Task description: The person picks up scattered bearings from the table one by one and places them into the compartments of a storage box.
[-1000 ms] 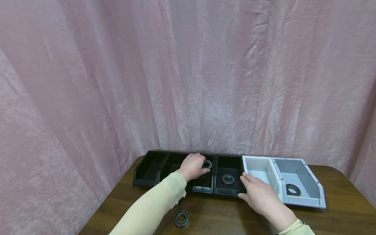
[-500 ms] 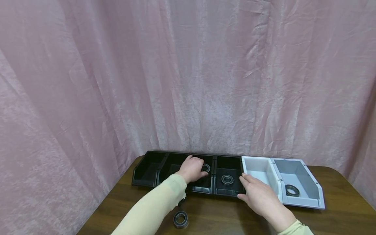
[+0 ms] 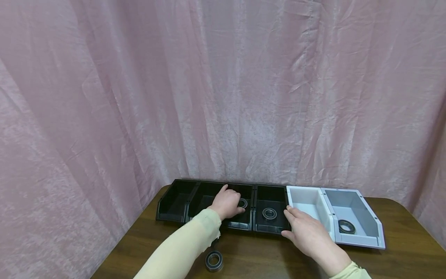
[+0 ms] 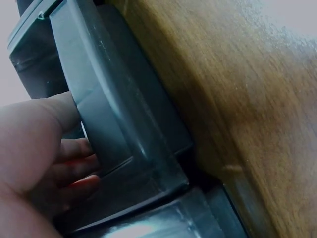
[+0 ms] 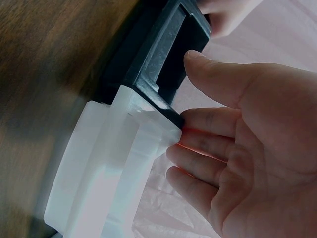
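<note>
My left hand (image 3: pixel 226 203) is down in a black bin left of centre, its thumb and fingers about a ring-shaped ball bearing (image 3: pixel 242 203). In the left wrist view the fingers (image 4: pixel 74 168) are curled behind the bin's front wall (image 4: pixel 99 106), which hides most of the bearing. My right hand (image 3: pixel 308 230) rests its fingertips at the rim where a black bin (image 3: pixel 271 228) meets the white bin (image 3: pixel 310 201); it holds nothing. A second bearing (image 3: pixel 270 213) lies flat in that black bin.
At the right, a grey bin (image 3: pixel 355 209) contains a dark bearing (image 3: pixel 346 226). Another bearing (image 3: pixel 214 260) sits on the wooden table (image 3: pixel 254 257) near the left forearm. Further black bins (image 3: pixel 175 205) extend leftward, and a pink curtain (image 3: pixel 223 93) hangs behind.
The left hand and the bearing at its fingers have moved slightly toward me within the black bin. My right hand has stayed at the bin rim.
</note>
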The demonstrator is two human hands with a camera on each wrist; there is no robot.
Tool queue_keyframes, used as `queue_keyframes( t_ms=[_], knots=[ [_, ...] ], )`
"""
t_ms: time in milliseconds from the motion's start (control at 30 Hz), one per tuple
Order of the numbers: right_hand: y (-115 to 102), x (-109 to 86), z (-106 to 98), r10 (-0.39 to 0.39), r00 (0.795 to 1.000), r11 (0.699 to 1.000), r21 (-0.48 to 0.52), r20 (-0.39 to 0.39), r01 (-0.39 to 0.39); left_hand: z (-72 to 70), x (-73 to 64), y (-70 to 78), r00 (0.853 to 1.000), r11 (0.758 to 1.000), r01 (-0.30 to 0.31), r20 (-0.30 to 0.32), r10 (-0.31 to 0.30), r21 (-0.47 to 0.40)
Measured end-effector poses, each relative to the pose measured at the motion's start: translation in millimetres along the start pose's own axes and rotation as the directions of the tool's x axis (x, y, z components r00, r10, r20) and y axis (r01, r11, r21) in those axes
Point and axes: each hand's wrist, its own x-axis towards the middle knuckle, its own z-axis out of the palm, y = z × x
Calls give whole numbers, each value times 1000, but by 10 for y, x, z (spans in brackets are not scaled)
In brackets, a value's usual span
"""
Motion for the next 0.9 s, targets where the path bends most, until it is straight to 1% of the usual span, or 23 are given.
queue_keyframes(
  t_ms=[167,400,667,900],
  knots=[
    [-3,-4,10,-4,1000,1000,-1,-4,4,-2,-19,4,1000,1000,6,7,-6,7],
    [1,-2,7,-3,1000,1000,2,2,3,-46,-42,20,1000,1000,-9,23,9,17],
    [4,-3,11,-7,1000,1000,0,-3,7,-16,-30,21,999,998,-23,32,21,60],
    [4,-8,10,-7,1000,1000,0,-9,7,-14,-35,46,999,997,-23,46,20,72]
  ],
)
